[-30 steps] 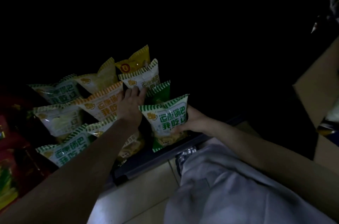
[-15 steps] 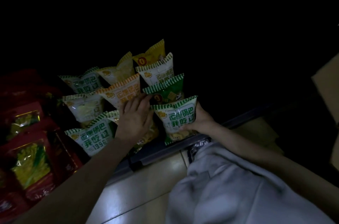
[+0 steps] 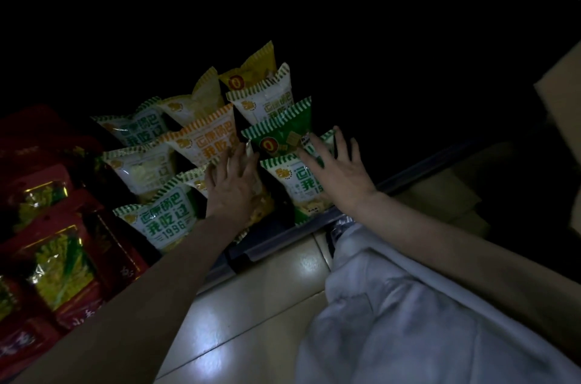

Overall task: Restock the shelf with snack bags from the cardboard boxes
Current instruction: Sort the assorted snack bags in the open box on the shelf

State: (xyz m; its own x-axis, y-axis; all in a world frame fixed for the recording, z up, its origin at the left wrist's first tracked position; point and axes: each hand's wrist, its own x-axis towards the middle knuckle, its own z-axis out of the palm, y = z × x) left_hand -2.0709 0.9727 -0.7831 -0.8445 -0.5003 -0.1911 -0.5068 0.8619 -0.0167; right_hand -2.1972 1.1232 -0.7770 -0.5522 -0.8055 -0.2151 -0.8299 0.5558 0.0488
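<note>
Tidying is the step in hand: a white-and-green snack bag [image 3: 301,188] stands at the front right of the low shelf [image 3: 314,226], and the right hand [image 3: 338,176] lies over its top edge with fingers spread and straight, gripping nothing. The left hand [image 3: 231,185], fingers also extended, presses flat against the orange-striped bag [image 3: 204,141] and the bag below it in the middle column. A dark green bag [image 3: 279,132] sits just behind the right fingertips. The next move, by this reading, calls for drawing a hand back to the cardboard box [image 3: 562,106] at the right edge for another bag; its contents are hidden. Compared with half a second ago, the right hand has let go of the white-and-green bag it was gripping from the side, and the bag now stands on its own.
</note>
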